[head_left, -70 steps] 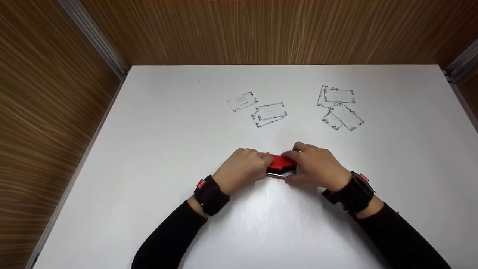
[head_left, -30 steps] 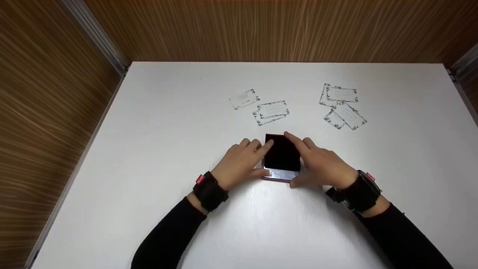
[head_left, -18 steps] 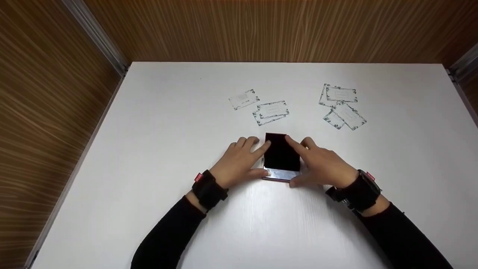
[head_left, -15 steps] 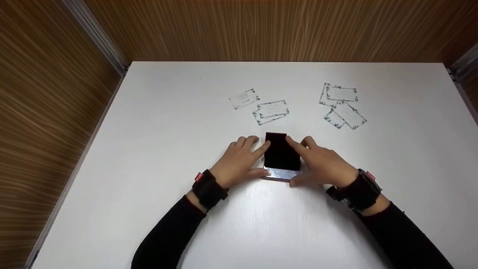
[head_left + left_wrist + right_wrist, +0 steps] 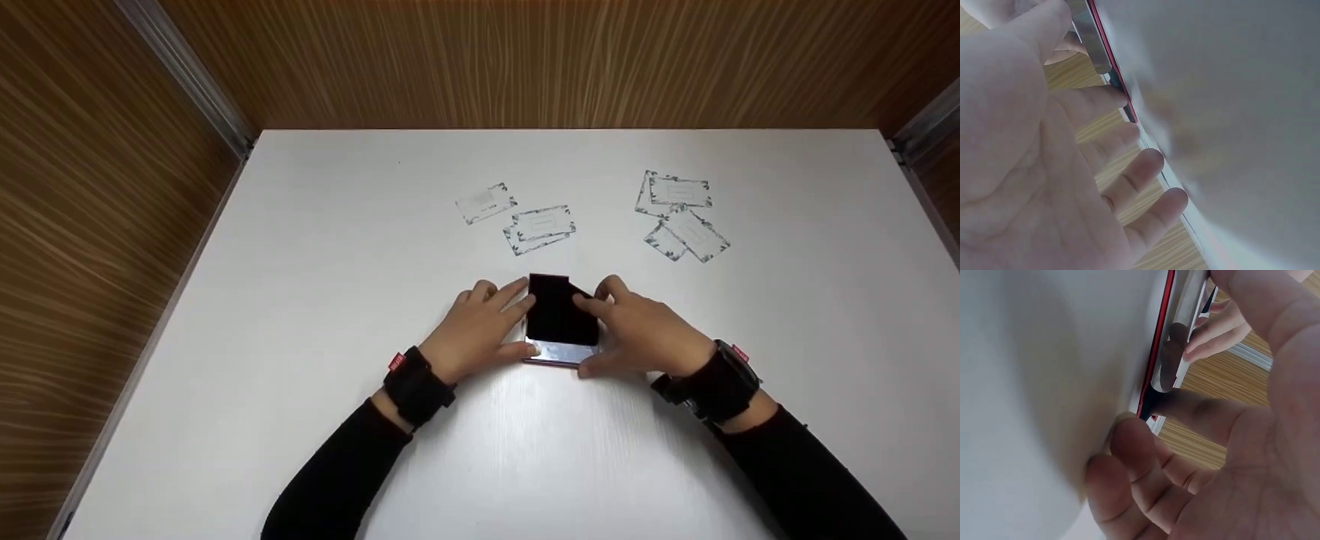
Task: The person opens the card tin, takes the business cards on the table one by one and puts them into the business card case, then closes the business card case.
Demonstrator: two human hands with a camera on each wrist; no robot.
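Note:
A small card case (image 5: 559,319) lies opened out in front of me, its black lining facing up and a silver metal strip along the near side. Red trim edges the card case (image 5: 1158,337) in the right wrist view. My left hand (image 5: 471,334) touches its left side, thumb on the metal and straight fingertips along the flap's edge. On the other side, my right hand (image 5: 651,334) holds the flap at its right edge with the index finger, thumb at the near right corner and the remaining fingers curled. The flap's far right corner looks bent. The case's underside is hidden.
Beyond the hands, several white cards with leafy borders lie on the white table (image 5: 315,300): a left group (image 5: 544,223) and a right group (image 5: 694,234), partly overlapping. Wood-grain panels (image 5: 525,64) stand behind and at the sides.
The red cover has been opened out to show the black lining. Lately my right index finger has moved nearer along the flap, whose far right corner now looks bent.

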